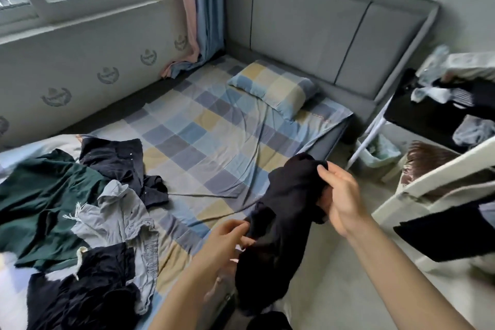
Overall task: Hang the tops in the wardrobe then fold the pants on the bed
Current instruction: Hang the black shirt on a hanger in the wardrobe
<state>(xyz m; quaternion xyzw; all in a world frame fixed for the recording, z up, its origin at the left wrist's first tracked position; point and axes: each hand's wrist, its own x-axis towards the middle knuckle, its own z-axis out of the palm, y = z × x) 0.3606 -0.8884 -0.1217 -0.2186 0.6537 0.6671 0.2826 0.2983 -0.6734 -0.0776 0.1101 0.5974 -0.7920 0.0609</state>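
— What have I got in hand?

— My right hand grips a black garment at its top; my left hand pinches its edge. It hangs over the bed edge, at five o'clock.

— Around it?

— Clothes pile at eight o'clock, pillow at twelve, cluttered black table at two.

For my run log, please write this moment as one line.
left hand: pinches black garment | right hand: grips its top | garment: lifted over bed edge | clothes pile: on bed
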